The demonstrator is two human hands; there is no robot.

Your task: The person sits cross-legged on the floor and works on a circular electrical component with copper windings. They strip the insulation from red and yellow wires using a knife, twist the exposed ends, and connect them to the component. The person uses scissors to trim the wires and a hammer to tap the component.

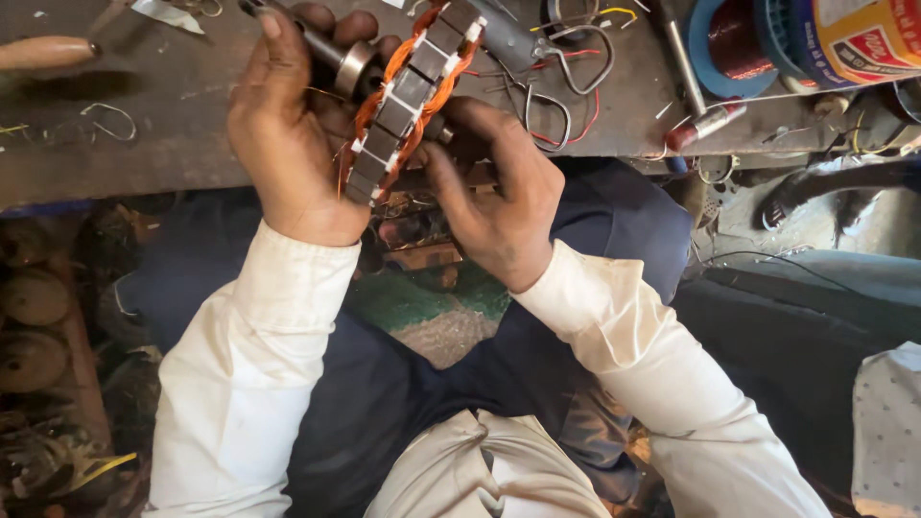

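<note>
gripping wound stator (pixel 413 96) edge-on, both hands (pixel 288 134), above bench edge (pixel 115 177)

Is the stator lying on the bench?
No, the left hand and right hand hold the stator up in front of the bench.

A dark, worn wooden tabletop (pixel 115 144) runs across the top, scratched and dusty, with loose wire loops (pixel 106 120) scattered on it and a wooden handle (pixel 43 53) lying at its left edge. Over on the right sits a blue spool of copper wire (pixel 734 43), a tangle of red and yellow leads (pixel 576 67) just beside it. Down left, rusty round metal parts (pixel 34 326) crowd the shadowed floor. Daylight is soft and even, brighter on the right where bare ground (pixel 815 216) shows.
</note>
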